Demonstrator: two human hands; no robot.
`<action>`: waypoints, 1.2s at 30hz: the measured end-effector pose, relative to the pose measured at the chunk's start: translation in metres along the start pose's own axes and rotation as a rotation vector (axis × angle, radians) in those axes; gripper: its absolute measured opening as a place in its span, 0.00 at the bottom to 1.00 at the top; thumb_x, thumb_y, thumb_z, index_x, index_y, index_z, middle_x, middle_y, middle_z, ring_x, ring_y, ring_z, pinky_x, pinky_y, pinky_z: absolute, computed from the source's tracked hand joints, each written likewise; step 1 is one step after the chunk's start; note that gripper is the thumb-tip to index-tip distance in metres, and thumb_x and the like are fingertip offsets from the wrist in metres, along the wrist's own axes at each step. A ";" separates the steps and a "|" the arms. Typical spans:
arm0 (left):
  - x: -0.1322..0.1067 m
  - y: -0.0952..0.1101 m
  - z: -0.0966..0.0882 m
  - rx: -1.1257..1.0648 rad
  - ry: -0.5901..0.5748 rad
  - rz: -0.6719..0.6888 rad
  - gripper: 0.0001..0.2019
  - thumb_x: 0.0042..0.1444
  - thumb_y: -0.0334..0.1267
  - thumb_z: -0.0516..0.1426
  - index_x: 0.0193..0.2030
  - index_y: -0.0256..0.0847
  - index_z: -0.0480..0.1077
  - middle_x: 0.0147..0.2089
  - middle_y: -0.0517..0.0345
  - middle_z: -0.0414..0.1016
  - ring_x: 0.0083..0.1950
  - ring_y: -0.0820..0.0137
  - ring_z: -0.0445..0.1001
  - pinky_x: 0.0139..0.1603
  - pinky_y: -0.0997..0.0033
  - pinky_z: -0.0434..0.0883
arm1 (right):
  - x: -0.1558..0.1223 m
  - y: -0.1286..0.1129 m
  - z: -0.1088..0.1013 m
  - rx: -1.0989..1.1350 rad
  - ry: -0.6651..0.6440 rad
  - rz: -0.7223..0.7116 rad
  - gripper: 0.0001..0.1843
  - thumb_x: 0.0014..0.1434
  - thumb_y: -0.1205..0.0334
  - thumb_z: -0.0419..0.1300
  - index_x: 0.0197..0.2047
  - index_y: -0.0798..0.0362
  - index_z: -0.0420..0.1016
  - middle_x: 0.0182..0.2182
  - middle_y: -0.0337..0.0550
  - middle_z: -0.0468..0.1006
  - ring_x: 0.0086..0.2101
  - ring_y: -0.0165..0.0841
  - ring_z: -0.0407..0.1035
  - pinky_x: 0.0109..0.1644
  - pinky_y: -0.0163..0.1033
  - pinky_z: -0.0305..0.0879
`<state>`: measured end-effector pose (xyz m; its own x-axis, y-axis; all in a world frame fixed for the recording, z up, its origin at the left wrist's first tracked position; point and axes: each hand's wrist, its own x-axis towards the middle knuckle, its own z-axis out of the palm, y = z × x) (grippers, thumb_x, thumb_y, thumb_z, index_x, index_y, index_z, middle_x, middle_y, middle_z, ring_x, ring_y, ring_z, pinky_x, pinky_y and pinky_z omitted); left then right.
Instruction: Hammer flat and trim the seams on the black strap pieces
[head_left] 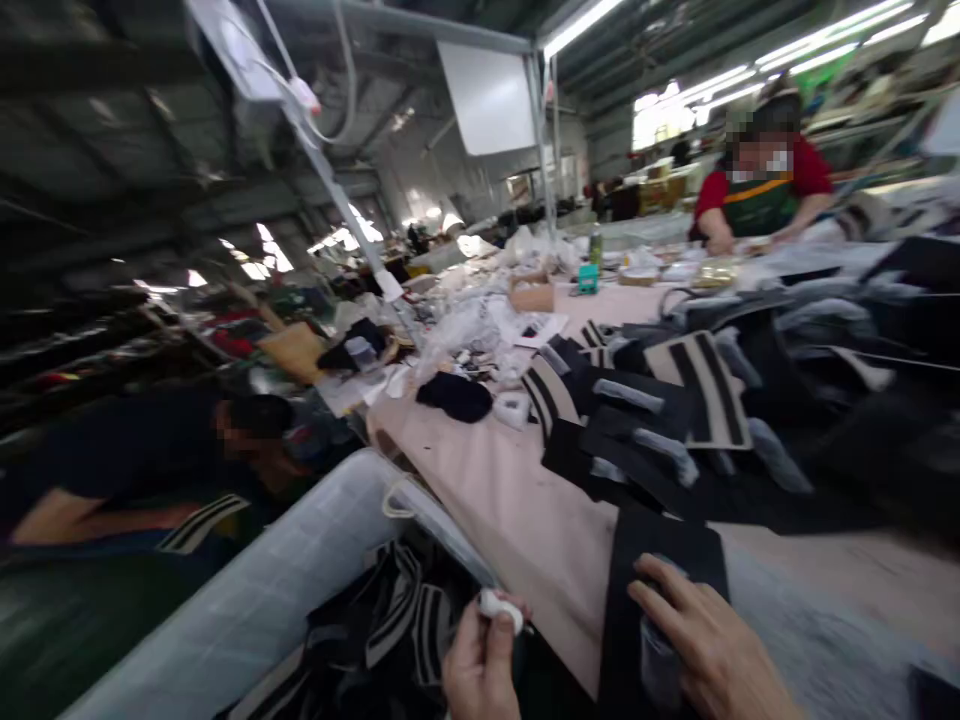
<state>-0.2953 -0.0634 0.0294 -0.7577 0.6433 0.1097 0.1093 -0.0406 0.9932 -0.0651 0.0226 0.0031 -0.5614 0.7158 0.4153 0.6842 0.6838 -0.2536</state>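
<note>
The pink-covered worktop (480,470) stretches forward and right, bearing a broad heap of black fabric pieces (630,440), some with beige-and-black striped panels. Along the worktop's left edge stands a pale padded receptacle (277,570) holding striped textile pieces (394,620). A single black fabric panel (626,600) lies flat on the near worktop, just short of the heap, its long axis running away from the person. The right hand (705,640) is the nearer, resting over it with fingers slightly parted; whether they grip, I cannot tell. The left hand (484,655), left of the panel and apart from it, pinches a small rounded white object (501,608) between thumb and fingers.
</note>
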 end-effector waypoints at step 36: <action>-0.031 -0.058 0.239 0.045 -1.134 0.089 0.11 0.59 0.43 0.57 0.40 0.39 0.76 0.39 0.53 0.83 0.40 0.65 0.79 0.45 0.69 0.74 | -0.086 0.034 -0.001 0.193 -0.150 0.523 0.40 0.43 0.82 0.48 0.58 0.50 0.72 0.66 0.51 0.60 0.64 0.43 0.54 0.64 0.54 0.59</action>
<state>-0.1241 0.1017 -0.0407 0.2703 0.9610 0.0579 0.1739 -0.1079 0.9788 0.0068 -0.0155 -0.0408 -0.2411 0.9682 0.0667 0.7989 0.2370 -0.5527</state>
